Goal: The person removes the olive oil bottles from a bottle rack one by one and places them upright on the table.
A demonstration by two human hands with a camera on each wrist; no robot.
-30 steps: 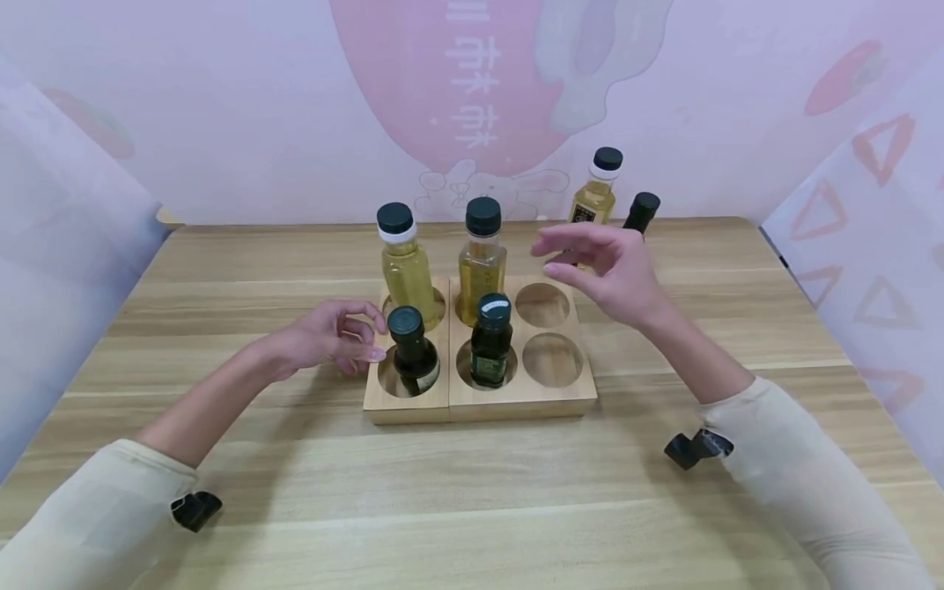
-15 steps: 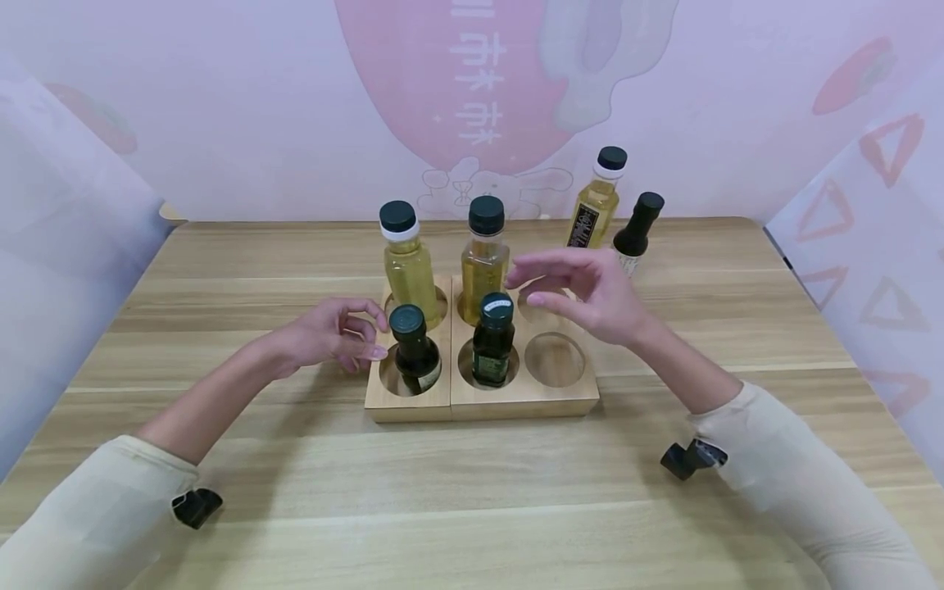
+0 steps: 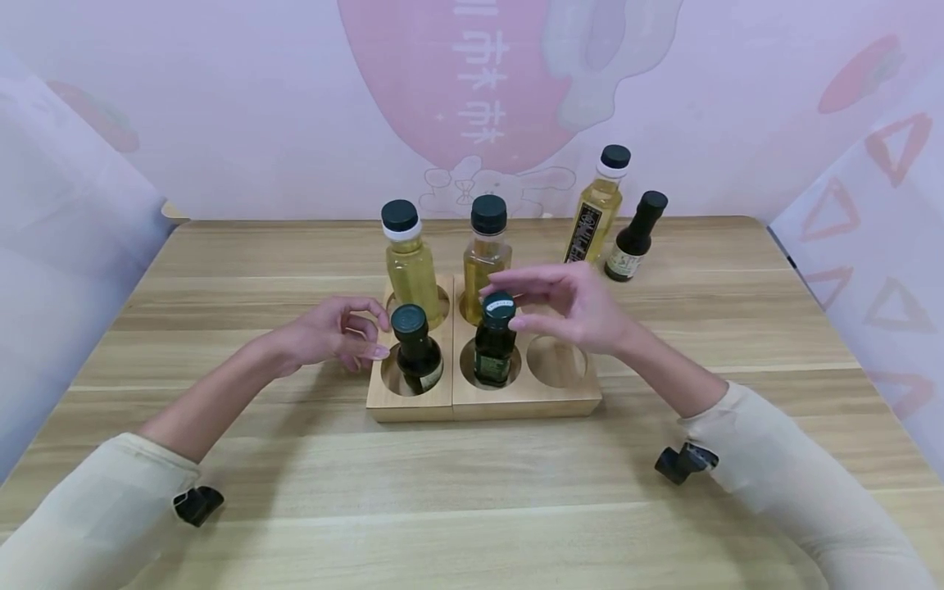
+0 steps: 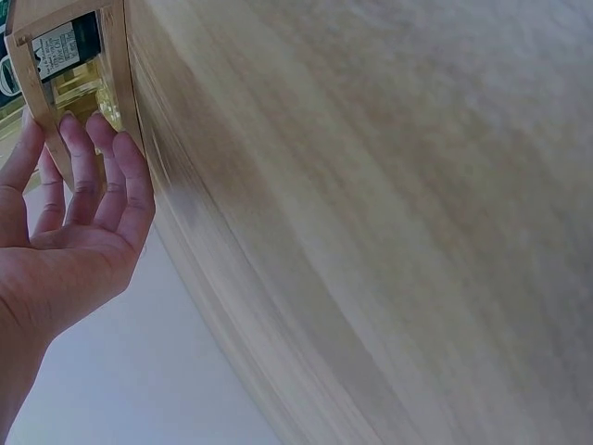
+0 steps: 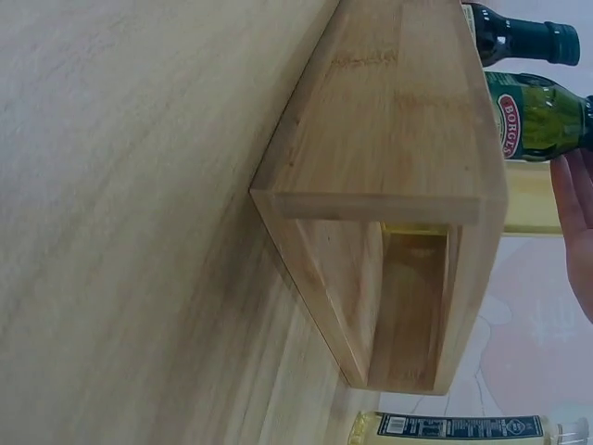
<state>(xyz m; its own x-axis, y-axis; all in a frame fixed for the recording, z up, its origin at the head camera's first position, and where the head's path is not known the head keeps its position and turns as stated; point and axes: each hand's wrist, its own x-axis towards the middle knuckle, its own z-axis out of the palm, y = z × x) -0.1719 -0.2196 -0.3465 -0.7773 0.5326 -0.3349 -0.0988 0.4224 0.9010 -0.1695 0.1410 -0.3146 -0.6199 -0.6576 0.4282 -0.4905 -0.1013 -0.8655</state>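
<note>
A wooden bottle rack with round holes stands mid-table. My left hand has loosely bent fingers at its left side; in the left wrist view those fingers lie against the end frame. In the front middle hole sits a dark green bottle, labelled BORGES in the right wrist view. My right hand reaches over the rack's right part, thumb right at that bottle's cap and fingers stretched behind it. A dark sauce bottle fills the front left hole. Two yellow oil bottles occupy the back row, one left, one middle.
Behind the rack, to the right, another yellow oil bottle and a small dark bottle stand on the wooden table. The front right hole holds no bottle. A printed wall closes the back.
My right hand has moved left and toward me, from beside the far bottles to the dark green bottle's cap. My left hand stays put.
</note>
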